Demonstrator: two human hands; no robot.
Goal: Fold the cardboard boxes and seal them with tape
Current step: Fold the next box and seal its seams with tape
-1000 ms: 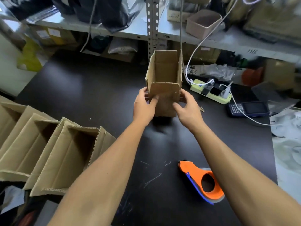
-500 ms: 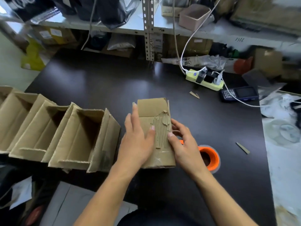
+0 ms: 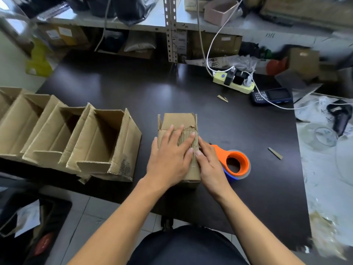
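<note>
Both hands flat on box flaps
Left hand [image 3: 170, 157] and right hand [image 3: 211, 165] pressed the box [image 3: 178, 121] with straight fingers, gripping nothing; printing illegible; dark table [image 3: 133, 88]; cluttered shelves [image 3: 114, 22] behind.

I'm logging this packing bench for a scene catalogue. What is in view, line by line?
small cardboard box: one, brown, table centre, flaps folded down, top layer torn.
open cardboard boxes: a row of several, brown, table's left side.
tape dispenser: one, orange, just right of the small box.
power strip: one, pale yellow, far right of table.
handheld device: one, dark blue, beside the strip.
table: one, black.
left hand: flat on the box top.
right hand: flat on the box's right edge.
</note>
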